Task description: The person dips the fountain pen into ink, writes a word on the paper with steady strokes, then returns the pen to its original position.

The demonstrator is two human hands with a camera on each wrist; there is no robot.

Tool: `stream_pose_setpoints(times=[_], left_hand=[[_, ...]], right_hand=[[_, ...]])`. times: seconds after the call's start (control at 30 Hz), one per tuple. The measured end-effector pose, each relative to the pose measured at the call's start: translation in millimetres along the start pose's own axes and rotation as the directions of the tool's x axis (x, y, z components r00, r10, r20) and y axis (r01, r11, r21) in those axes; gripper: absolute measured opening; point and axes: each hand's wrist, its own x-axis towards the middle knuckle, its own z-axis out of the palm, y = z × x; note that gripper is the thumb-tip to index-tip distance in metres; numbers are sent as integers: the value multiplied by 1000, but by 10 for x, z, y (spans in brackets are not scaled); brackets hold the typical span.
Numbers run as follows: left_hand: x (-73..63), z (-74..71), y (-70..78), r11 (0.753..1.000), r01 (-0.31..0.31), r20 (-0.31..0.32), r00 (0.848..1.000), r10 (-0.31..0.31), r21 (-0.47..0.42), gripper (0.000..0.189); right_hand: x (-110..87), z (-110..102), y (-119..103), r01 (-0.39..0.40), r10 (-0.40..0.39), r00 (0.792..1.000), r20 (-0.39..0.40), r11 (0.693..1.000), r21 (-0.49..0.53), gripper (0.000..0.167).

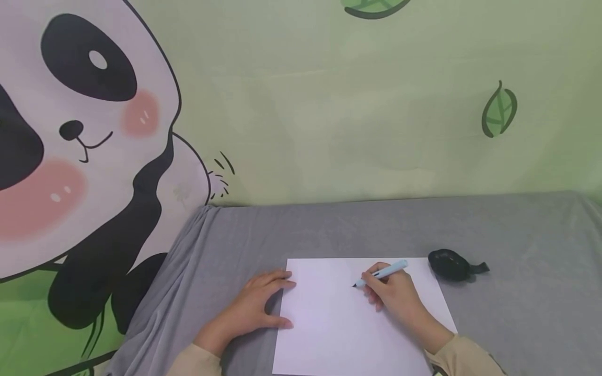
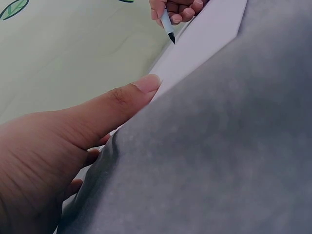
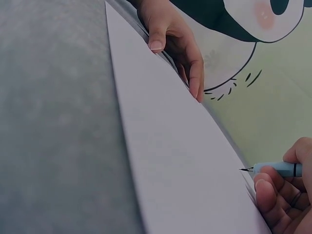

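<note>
A cartoon panda with pink cheeks fills the left side of a pale green backdrop, beside a surface draped in gray cloth. Two hands in beige sleeves work over a white sheet of paper lying flat at the surface's near side. The left hand is spread, thumb well apart from the outstretched fingers, its tips resting on the sheet's left edge and grasping nothing. To its right, above the upper part of the paper, a light blue pen slants with its dark tip down and to the left; whether the tip meets the paper cannot be told. The right hand pinches the pen in a writing grip, fingers curled. Just beyond the sheet's upper right corner sits a glossy black object, rounded, with a narrow neck pointing right. Higher up at right, a green leaf outlined in black decorates the backdrop.
</note>
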Motion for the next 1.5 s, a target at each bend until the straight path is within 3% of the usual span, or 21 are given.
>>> stream_pose_setpoints(times=[0.7,0.93,1.17,1.5], left_hand=[[15,-4,41,1000,-6,-10,1000,6,-14,71],[2,6,32,999,-35,-26,999,36,19,71],[-10,12,17,1000,-3,-11,1000,3,-10,71],[-17,-10,27,999,-44,-26,999,44,12,70]], right_hand=[[1,-78,-2,-15,14,1000,-27,1000,-23,16],[4,-85,18,-15,14,999,-35,1000,-20,17],[6,-82,32,-28,26,999,-39,999,-42,15],[13,-94,37,-41,38,997,-65,998,-50,14]])
